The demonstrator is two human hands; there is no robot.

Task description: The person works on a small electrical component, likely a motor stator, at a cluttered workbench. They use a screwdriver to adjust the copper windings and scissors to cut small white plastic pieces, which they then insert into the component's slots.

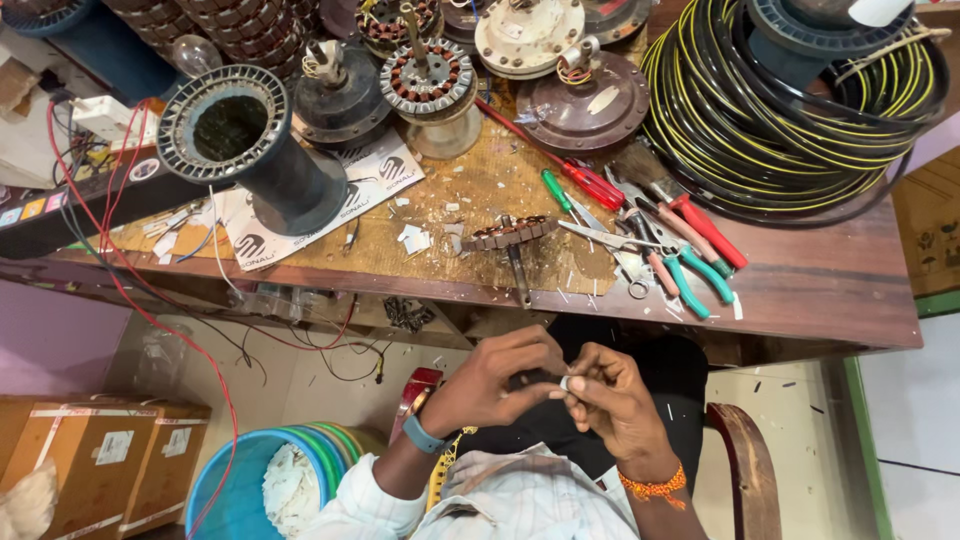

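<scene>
left hand [492, 380], right hand [612, 395], fingers pinched together

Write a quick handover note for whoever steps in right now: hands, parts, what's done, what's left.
Left hand and right hand meet above the lap, both pinching a small white piece; too small to identify.
A wound motor core on its shaft lies on the bench, untouched.
Scissors, pliers and screwdrivers lie right of it.
Done and left: cannot be judged from this view.
</scene>
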